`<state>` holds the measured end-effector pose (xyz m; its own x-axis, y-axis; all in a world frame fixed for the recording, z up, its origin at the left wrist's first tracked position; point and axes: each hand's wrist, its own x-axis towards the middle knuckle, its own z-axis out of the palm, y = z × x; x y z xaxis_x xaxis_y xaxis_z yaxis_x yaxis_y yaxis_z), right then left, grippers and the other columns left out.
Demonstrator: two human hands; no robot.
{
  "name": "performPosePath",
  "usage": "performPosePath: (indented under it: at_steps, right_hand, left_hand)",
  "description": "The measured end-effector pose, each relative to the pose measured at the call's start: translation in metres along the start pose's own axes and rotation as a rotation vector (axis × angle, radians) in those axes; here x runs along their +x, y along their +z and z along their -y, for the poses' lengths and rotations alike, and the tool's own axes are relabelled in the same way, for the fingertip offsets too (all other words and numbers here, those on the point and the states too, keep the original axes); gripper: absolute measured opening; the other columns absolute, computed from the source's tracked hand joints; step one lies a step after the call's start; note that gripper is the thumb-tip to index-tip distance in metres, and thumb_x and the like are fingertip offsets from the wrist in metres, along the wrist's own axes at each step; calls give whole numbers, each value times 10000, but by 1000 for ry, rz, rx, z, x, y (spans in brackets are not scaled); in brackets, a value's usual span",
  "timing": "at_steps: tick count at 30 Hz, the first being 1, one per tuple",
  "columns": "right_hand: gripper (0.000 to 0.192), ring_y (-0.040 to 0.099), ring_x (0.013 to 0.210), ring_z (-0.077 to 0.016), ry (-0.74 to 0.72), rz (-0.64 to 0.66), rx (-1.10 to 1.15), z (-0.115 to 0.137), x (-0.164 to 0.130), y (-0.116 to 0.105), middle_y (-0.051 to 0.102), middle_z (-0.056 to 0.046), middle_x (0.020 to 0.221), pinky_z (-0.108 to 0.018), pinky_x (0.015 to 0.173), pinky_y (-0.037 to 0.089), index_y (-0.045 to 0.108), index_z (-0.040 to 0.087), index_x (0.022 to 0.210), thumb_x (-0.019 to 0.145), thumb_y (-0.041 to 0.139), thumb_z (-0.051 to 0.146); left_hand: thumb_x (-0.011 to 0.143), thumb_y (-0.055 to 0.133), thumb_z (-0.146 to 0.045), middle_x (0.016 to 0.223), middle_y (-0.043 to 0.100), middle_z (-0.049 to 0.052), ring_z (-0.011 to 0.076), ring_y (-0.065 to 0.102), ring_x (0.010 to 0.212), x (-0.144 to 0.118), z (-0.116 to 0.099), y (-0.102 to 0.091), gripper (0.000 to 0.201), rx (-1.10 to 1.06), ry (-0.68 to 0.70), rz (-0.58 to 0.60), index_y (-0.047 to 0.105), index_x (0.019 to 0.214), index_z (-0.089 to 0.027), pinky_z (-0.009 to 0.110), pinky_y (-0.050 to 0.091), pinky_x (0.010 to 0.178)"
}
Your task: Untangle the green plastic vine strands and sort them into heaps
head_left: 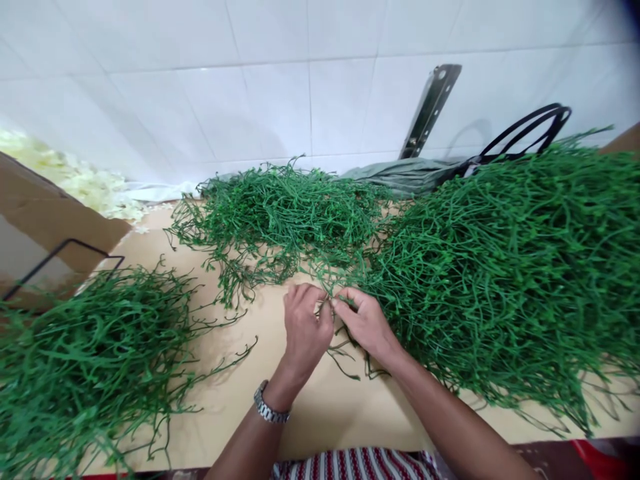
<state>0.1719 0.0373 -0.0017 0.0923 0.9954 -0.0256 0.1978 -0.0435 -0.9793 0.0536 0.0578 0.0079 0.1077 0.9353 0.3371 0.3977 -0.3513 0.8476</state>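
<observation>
Centre frame: my left hand point(305, 330) and right hand point(365, 323) each have a closed grip, pinching one green plastic stem point(327, 305); separating it cleanly comes next, I judge.

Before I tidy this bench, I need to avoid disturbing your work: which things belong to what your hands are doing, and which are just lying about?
In use:
- left hand and right hand, pinching one green plastic stem
- right stem pile
- middle stem pile
- left stem pile

Lying about:
- cardboard box
- grey bag
- metal bracket
</observation>
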Motion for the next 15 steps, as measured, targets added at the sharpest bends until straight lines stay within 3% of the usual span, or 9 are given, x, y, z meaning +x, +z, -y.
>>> performPosePath:
  at_steps: [5, 7, 11, 15]
  right_hand:
    - [112, 290, 449, -67, -98, 75, -384, 9, -4, -8, 360, 63, 497, -196, 441, 219, 514, 168, 678, 756, 468, 233]
    - [90, 276, 432, -67, -98, 120, -487, 12, -6, -9, 358, 67, 472, -202, 434, 189, 525, 172, 680, 743, 473, 211]
    - [98, 296, 434, -73, -131, 175, -535, 9, -9, -10, 402, 59, 485, -201, 445, 211, 572, 174, 738, 752, 482, 210]
    - [143, 385, 465, -92, -140, 134, -347, -5, -10, -8, 490, 28, 537, -201, 463, 299, 601, 156, 761, 771, 491, 248]
  left_hand:
    - [644, 515, -89, 524, 446, -37, 100, 397, 530, 4, 1, -12, 99, -259, -270, 312, 540, 581, -161, 210, 301, 519]
    - [625, 543, -119, 467, 474, -32, 85, 393, 462, 7, 5, -15, 96, -380, -428, 369, 562, 534, -142, 200, 293, 473]
    - [564, 609, -150, 410, 524, -1, 83, 422, 381, 8, 18, -16, 84, -576, -626, 278, 586, 487, -124, 210, 335, 445]
    - [548, 630, -165, 458, 544, 4, 89, 437, 411, 1, 26, -14, 79, -616, -646, 190, 596, 489, -126, 206, 322, 435]
